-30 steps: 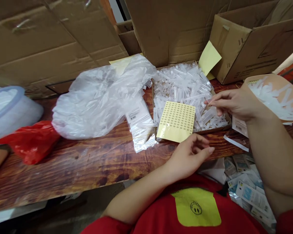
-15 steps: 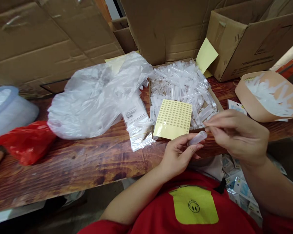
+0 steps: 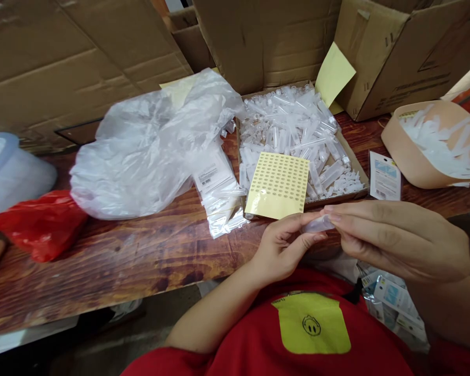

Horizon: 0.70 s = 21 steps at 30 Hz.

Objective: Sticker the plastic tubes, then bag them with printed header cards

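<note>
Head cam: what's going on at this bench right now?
A person in a red shirt holds a small clear plastic tube between both hands: left hand underneath, right hand pinching its end. Just beyond, on the wooden table, a yellow sticker sheet leans on a shallow cardboard tray full of similar tubes.

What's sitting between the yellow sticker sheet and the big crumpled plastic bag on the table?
In the head view, a pile of small clear packets lies on the table between the sticker sheet and the plastic bag, its top edge tucked under the bag.
</note>
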Motion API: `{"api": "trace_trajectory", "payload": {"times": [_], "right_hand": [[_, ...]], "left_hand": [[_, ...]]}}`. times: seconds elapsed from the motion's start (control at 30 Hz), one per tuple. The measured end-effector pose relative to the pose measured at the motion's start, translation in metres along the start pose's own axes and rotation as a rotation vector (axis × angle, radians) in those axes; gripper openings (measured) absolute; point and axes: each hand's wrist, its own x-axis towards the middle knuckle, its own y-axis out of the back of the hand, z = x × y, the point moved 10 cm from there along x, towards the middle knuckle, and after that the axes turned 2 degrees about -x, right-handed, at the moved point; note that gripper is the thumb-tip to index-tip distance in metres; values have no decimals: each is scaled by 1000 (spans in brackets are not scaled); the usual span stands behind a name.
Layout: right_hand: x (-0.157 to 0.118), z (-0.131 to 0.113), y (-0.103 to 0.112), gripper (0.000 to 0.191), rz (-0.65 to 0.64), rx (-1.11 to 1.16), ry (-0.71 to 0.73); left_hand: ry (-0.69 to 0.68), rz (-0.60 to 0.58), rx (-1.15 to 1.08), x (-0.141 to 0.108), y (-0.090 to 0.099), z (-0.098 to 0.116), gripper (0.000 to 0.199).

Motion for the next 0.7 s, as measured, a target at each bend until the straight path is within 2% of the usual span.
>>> {"api": "trace_trajectory", "payload": {"times": [0.3,0.43,0.6,0.63,0.7], "right_hand": [[-2,10,2,30,-10,6,-53],[3,6,3,26,-53,34,-41],[5,23,-2,16,-119,179,-334],[4,24,-1,16,-108,190,-353],[3,21,1,16,-79,188,-301]], "left_hand": [[26,-15,-21,0,-1,1,26],[34,-17,-6,-1,-1,-1,27],[37,-21,-5,-2,-1,-3,27],[40,-26,-15,-2,-1,-3,26],[43,-37,-29,-2,-3,-4,26]]}}
